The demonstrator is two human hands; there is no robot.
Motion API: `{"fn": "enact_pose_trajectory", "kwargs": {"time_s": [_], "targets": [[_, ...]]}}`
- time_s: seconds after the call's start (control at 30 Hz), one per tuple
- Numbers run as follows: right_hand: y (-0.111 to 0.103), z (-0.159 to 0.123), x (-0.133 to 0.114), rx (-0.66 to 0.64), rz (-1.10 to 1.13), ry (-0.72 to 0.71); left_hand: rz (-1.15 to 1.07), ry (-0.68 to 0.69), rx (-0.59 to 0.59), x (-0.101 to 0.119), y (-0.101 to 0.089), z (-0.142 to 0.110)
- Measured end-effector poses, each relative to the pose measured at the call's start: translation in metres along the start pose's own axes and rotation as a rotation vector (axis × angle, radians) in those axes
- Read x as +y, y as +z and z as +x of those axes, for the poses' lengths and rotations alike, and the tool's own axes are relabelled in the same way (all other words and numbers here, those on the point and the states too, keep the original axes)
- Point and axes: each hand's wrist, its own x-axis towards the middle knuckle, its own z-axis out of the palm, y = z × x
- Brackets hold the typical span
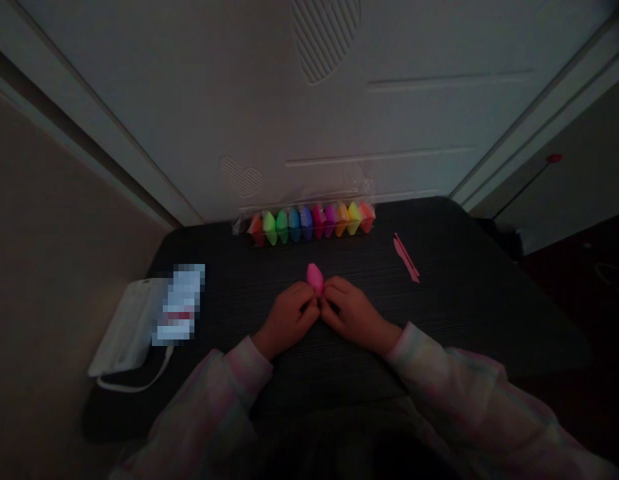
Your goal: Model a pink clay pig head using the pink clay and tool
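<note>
A small pink packet of modelling clay (315, 277) stands out between my hands, over the middle of the dark table. My left hand (293, 313) pinches its near end from the left. From the other side, my right hand (352, 312) grips the same end, its fingertips almost touching those of the left. The fingers cover the near tip of the packet. Beyond them lies a see-through plastic tray (309, 238) with a row of similar packets in many colours. Pink plastic modelling tools (406, 258) rest to the right.
At the table's left side lie a white power bank or similar device (127, 327) with a white cable (139, 388) and a blurred-out light object (179, 305). A white panel with heart reliefs (239, 177) rises behind the dark table (469, 313). The light is dim.
</note>
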Motion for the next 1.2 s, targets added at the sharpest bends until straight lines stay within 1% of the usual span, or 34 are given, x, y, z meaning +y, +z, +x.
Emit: {"fn": "enact_pose_trajectory", "kwargs": {"time_s": [0.2, 0.37, 0.57, 0.73, 0.97, 1.2], "targets": [[-0.003, 0.0014, 0.0015, 0.035, 0.121, 0.014, -0.074, -0.035, -0.016, -0.0001, -0.0032, -0.0006], [-0.0038, 0.0018, 0.0029, 0.028, 0.15, 0.021, -0.087, -0.034, 0.006, -0.001, -0.0023, -0.0005], [-0.0037, 0.0007, 0.0015, -0.011, 0.099, 0.014, -0.054, -0.023, 0.054, -0.0004, -0.0002, -0.0018], [-0.0033, 0.0006, 0.0009, -0.047, 0.027, 0.018, -0.012, -0.054, 0.105, -0.0004, 0.0014, -0.0022], [-0.0039, 0.0014, 0.0008, -0.048, -0.022, 0.012, 0.029, 0.044, 0.143, -0.0008, 0.0012, -0.001], [-0.0056, 0.0019, 0.0015, -0.02, -0.067, 0.012, 0.047, 0.065, 0.184, -0.004, 0.0015, -0.0011]]}}
